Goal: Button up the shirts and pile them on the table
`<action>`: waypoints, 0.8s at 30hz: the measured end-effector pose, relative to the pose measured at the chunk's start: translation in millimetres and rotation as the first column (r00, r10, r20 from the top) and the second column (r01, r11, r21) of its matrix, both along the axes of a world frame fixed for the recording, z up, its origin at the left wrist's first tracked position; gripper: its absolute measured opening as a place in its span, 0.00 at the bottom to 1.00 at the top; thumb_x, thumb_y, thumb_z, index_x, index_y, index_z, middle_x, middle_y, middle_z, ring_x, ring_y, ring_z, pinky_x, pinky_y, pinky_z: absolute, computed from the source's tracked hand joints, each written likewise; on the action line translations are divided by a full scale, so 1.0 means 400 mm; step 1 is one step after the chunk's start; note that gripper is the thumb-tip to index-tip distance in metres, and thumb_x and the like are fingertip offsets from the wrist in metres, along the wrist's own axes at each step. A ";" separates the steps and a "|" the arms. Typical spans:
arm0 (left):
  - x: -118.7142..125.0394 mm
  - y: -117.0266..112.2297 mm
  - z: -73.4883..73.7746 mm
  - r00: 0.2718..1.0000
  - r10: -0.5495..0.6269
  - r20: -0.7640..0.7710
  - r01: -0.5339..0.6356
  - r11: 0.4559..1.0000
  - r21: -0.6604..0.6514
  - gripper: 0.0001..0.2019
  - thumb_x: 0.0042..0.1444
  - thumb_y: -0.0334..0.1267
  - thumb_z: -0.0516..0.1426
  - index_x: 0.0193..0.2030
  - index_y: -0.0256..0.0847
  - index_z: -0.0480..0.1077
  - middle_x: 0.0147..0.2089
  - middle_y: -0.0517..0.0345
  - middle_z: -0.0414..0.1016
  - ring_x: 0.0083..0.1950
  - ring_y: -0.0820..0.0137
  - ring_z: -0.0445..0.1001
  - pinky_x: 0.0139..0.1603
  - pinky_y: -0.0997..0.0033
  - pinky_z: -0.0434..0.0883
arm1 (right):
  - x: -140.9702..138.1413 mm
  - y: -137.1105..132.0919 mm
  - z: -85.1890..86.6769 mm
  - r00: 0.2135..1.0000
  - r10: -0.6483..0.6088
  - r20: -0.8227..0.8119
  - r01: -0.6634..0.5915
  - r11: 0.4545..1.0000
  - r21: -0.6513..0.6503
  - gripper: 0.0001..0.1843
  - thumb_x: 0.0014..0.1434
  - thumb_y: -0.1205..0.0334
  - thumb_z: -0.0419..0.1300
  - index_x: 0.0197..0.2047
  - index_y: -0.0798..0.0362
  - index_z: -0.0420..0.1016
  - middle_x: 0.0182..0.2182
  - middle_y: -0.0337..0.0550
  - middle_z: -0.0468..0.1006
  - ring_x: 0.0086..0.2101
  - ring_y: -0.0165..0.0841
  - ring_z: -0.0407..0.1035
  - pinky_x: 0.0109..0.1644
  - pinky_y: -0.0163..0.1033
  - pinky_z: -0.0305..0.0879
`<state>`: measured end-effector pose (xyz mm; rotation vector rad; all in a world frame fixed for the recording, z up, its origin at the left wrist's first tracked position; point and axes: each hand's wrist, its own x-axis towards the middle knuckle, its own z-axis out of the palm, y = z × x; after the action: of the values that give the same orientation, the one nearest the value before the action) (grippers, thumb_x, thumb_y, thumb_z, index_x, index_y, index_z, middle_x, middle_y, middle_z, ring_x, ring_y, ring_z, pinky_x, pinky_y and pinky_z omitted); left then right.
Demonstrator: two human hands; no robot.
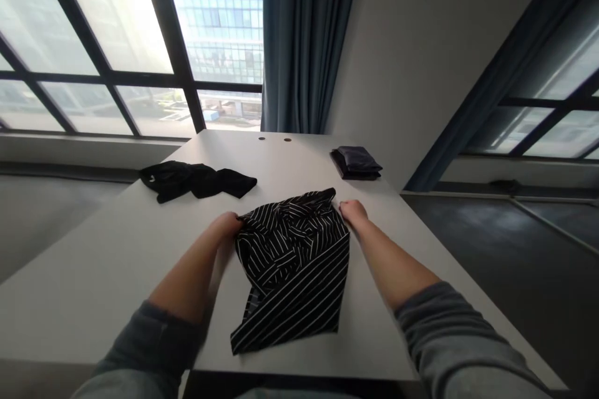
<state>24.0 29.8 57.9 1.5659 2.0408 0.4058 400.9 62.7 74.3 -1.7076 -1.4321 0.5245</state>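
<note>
A black garment with thin white stripes [294,274] lies crumpled on the white table [116,262] in front of me. My left hand [227,224] is closed on the garment's upper left edge. My right hand [352,211] is closed on its upper right corner. Both forearms reach forward over the table, with grey sleeves pushed up.
A loose black garment [196,179] lies at the table's far left. A folded dark garment [355,162] sits at the far right near the wall. Windows and a blue curtain [304,37] stand behind the table. Dark floor lies to the right.
</note>
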 end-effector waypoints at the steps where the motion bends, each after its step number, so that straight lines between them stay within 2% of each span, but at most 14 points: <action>1: -0.006 -0.002 0.003 0.997 0.034 -0.073 -0.029 0.997 0.066 0.13 0.52 0.34 0.62 0.45 0.39 0.78 0.45 0.40 0.83 0.52 0.44 0.80 0.56 0.48 0.74 | -0.004 -0.010 -0.024 0.999 -0.005 0.039 0.006 1.000 -0.012 0.21 0.64 0.68 0.59 0.19 0.55 0.66 0.19 0.43 0.66 0.28 0.31 0.64 0.36 0.38 0.56; 3: 0.009 -0.011 0.013 0.972 0.073 -0.225 0.000 0.952 0.307 0.20 0.54 0.31 0.58 0.55 0.40 0.75 0.55 0.39 0.79 0.59 0.45 0.76 0.61 0.47 0.71 | -0.031 -0.018 -0.055 0.995 0.023 0.096 -0.022 1.000 -0.012 0.17 0.65 0.63 0.60 0.23 0.54 0.71 0.23 0.43 0.71 0.29 0.32 0.65 0.38 0.38 0.57; 5: 0.053 -0.024 0.016 0.946 -0.024 -0.322 0.195 0.837 0.512 0.23 0.55 0.28 0.55 0.57 0.42 0.74 0.61 0.42 0.75 0.63 0.49 0.73 0.65 0.49 0.68 | -0.079 -0.012 -0.070 0.965 0.189 0.183 -0.192 0.981 -0.001 0.13 0.66 0.57 0.60 0.32 0.53 0.78 0.29 0.42 0.78 0.32 0.32 0.69 0.41 0.36 0.61; 6: 0.080 -0.031 0.012 0.925 -0.149 -0.349 0.329 0.774 0.541 0.22 0.56 0.27 0.54 0.56 0.43 0.74 0.62 0.45 0.75 0.64 0.51 0.72 0.67 0.49 0.67 | -0.105 -0.004 -0.075 0.910 0.327 0.254 -0.332 0.943 -0.022 0.11 0.66 0.55 0.61 0.35 0.52 0.80 0.33 0.42 0.80 0.35 0.33 0.71 0.43 0.36 0.63; 8: 0.128 -0.040 -0.011 0.808 -0.458 -0.370 0.588 0.649 0.482 0.19 0.60 0.29 0.54 0.55 0.48 0.76 0.61 0.52 0.76 0.63 0.57 0.73 0.68 0.53 0.67 | -0.145 0.019 -0.086 0.743 0.550 0.382 -0.553 0.826 -0.113 0.09 0.63 0.57 0.64 0.41 0.52 0.84 0.39 0.44 0.82 0.41 0.35 0.75 0.50 0.37 0.67; 9: 0.146 -0.040 -0.027 0.738 -0.571 -0.361 0.675 0.601 0.428 0.17 0.62 0.32 0.54 0.55 0.49 0.77 0.61 0.54 0.77 0.62 0.58 0.73 0.68 0.55 0.68 | -0.158 0.034 -0.093 0.676 0.601 0.427 -0.604 0.784 -0.146 0.10 0.63 0.59 0.64 0.44 0.52 0.84 0.44 0.47 0.83 0.46 0.37 0.75 0.54 0.38 0.68; 10: 0.158 -0.035 -0.044 0.696 -0.628 -0.347 0.717 0.584 0.380 0.16 0.65 0.37 0.54 0.56 0.50 0.77 0.62 0.54 0.77 0.62 0.58 0.74 0.67 0.56 0.68 | -0.164 0.049 -0.102 0.650 0.610 0.453 -0.618 0.772 -0.152 0.14 0.62 0.62 0.64 0.50 0.53 0.84 0.51 0.49 0.81 0.51 0.38 0.74 0.59 0.39 0.67; 11: 0.163 -0.026 -0.060 0.698 -0.631 -0.338 0.716 0.607 0.345 0.16 0.67 0.42 0.54 0.57 0.50 0.77 0.63 0.53 0.76 0.63 0.57 0.73 0.68 0.56 0.68 | -0.166 0.064 -0.113 0.654 0.594 0.468 -0.611 0.780 -0.137 0.19 0.62 0.63 0.63 0.56 0.53 0.82 0.58 0.50 0.78 0.56 0.40 0.72 0.64 0.41 0.66; 13: 0.163 0.005 -0.079 0.784 -0.522 -0.336 0.615 0.725 0.310 0.21 0.69 0.49 0.52 0.62 0.48 0.76 0.66 0.48 0.74 0.66 0.52 0.72 0.69 0.51 0.66 | -0.159 0.089 -0.138 0.694 0.539 0.477 -0.571 0.816 -0.091 0.29 0.62 0.63 0.64 0.67 0.53 0.74 0.67 0.53 0.69 0.64 0.42 0.66 0.71 0.45 0.60; 15: 0.161 0.050 -0.076 0.868 -0.367 -0.334 0.460 0.848 0.265 0.24 0.69 0.52 0.52 0.65 0.45 0.73 0.65 0.42 0.75 0.64 0.48 0.73 0.66 0.47 0.67 | -0.147 0.106 -0.161 0.720 0.502 0.479 -0.530 0.844 -0.087 0.36 0.61 0.59 0.67 0.71 0.54 0.69 0.69 0.55 0.66 0.66 0.46 0.62 0.74 0.50 0.56; 18: 0.187 0.121 -0.044 0.898 -0.249 -0.363 0.317 0.938 0.141 0.24 0.63 0.52 0.58 0.62 0.43 0.75 0.54 0.38 0.82 0.55 0.46 0.79 0.57 0.49 0.72 | -0.137 0.114 -0.180 0.744 0.458 0.487 -0.476 0.874 -0.095 0.36 0.60 0.54 0.69 0.69 0.56 0.71 0.65 0.57 0.71 0.65 0.49 0.63 0.73 0.53 0.56; 21: 0.247 0.164 -0.027 0.883 -0.261 -0.389 0.329 0.937 0.119 0.20 0.61 0.52 0.60 0.53 0.42 0.79 0.48 0.38 0.83 0.52 0.47 0.80 0.54 0.52 0.73 | -0.132 0.110 -0.178 0.784 0.414 0.463 -0.434 0.898 -0.068 0.27 0.62 0.57 0.67 0.62 0.57 0.77 0.59 0.56 0.75 0.61 0.46 0.67 0.70 0.49 0.60; 22: 0.267 0.170 -0.032 0.883 -0.270 -0.385 0.357 0.917 0.176 0.20 0.63 0.51 0.59 0.54 0.42 0.78 0.50 0.38 0.82 0.53 0.47 0.79 0.56 0.52 0.73 | -0.130 0.108 -0.173 0.801 0.402 0.444 -0.421 0.905 -0.060 0.24 0.62 0.58 0.66 0.59 0.57 0.78 0.57 0.55 0.76 0.58 0.44 0.69 0.68 0.46 0.62; 24: 0.294 0.176 -0.053 0.882 -0.293 -0.368 0.423 0.838 0.346 0.23 0.65 0.48 0.57 0.63 0.42 0.74 0.61 0.38 0.78 0.62 0.48 0.75 0.62 0.51 0.70 | -0.123 0.104 -0.160 0.823 0.398 0.406 -0.411 0.910 -0.059 0.16 0.62 0.63 0.64 0.52 0.57 0.81 0.52 0.52 0.79 0.52 0.40 0.73 0.61 0.41 0.67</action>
<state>141.8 100.1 36.6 2.3603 1.8790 0.5057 351.5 104.4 10.5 -1.5443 -2.1254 0.3708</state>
